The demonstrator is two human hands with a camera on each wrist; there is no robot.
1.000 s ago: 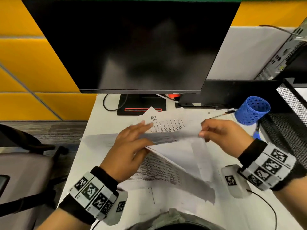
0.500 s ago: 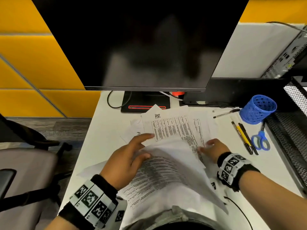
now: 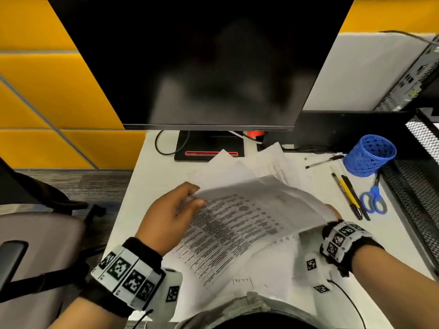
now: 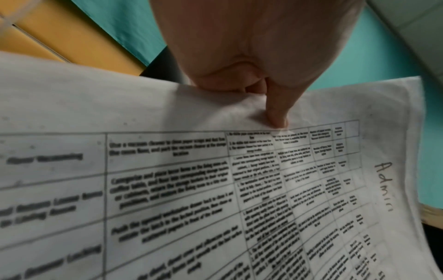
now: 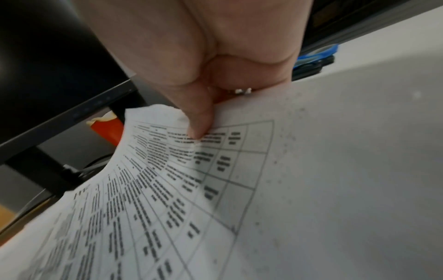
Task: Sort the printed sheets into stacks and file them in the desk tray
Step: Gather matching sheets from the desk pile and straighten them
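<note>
At tabletop centre: a printed sheet (image 3: pixel 249 210) is held up off the tabletop (image 3: pixel 147 176), bowed between two hands.
Left hand (image 3: pixel 166 217): at the sheet's 9 o'clock edge; grip closed, thumb on top and fingers under, pinching the margin just above the table grid. The left wrist view shows "Admin" handwritten along the far margin.
Right hand (image 3: pixel 332 213): at the sheet's 3 o'clock edge, mostly hidden behind the paper from the head view; the right wrist view shows the grip closed, thumb pressing the sheet's printed face near its edge.
Loose sheets (image 3: pixel 237 172): fanned flat beneath, corners reaching 12 o'clock to touch the monitor base (image 3: pixel 209 148); more paper runs to the near edge at 6 o'clock.
Open room: bare tabletop strip along the left edge at 9 o'clock.
Right side, 2 to 3 o'clock: blue cup (image 3: pixel 369 155), pens (image 3: pixel 349 193) and blue scissors (image 3: pixel 373 200) lie just beside the papers.
Desk tray (image 3: pixel 418 181): black mesh, at the tabletop's right edge, just beyond the scissors.
Monitor (image 3: pixel 199 60): overhangs the far side at 12 o'clock.
</note>
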